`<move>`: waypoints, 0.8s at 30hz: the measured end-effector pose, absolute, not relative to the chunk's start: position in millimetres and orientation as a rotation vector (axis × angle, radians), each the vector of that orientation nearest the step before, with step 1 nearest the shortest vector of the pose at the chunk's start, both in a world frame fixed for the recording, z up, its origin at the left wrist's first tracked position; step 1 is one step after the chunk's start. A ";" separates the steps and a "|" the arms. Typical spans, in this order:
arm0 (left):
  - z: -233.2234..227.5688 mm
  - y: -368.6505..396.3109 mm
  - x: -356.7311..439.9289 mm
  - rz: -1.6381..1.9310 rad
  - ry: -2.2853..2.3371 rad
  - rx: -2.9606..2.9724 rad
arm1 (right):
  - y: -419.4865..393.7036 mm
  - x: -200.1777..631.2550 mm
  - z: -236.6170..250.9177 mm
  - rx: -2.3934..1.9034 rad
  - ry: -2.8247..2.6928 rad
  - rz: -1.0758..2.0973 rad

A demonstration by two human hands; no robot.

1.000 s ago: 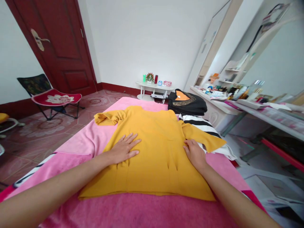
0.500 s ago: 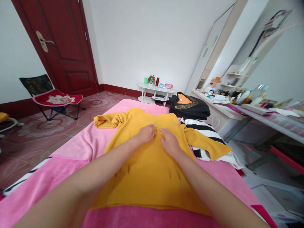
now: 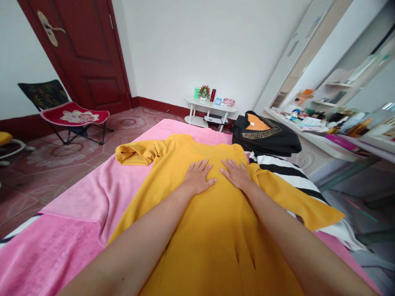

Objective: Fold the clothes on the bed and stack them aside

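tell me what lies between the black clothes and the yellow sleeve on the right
The striped cloth lies between the black clothes and that yellow sleeve, running partly under the sleeve, as the head view shows.

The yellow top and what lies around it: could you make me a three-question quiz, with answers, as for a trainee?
1. True or false: the left hand and right hand both rest on the yellow top.
2. Which lies partly beneath the right-hand sleeve: (a) black garment, (b) striped cloth?
3. Fill in: the cover under the top is ____.

Key: 1 true; 2 b; 3 pink.
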State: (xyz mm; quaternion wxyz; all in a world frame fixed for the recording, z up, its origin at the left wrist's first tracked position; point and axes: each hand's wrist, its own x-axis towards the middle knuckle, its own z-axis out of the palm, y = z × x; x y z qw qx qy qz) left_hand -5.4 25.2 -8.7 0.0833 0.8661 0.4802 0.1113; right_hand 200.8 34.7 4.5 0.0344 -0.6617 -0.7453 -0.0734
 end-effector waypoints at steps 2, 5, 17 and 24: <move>-9.1 25.5 -5.1 0.337 1.441 2.575 | 44.1 208.4 -6.1 -2.126 -2.237 -0.165; -10.0 25.5 -3.9 0.351 1.457 2.564 | 53.1 213.8 -11.7 -2.184 -2.182 -0.124; -10.2 19.8 -5.2 0.364 1.432 2.587 | -37.2 208.0 2.7 -2.131 -2.098 -0.106; -4.8 8.1 -4.2 0.349 1.500 2.571 | -27.8 165.8 5.6 -2.212 -1.961 -0.078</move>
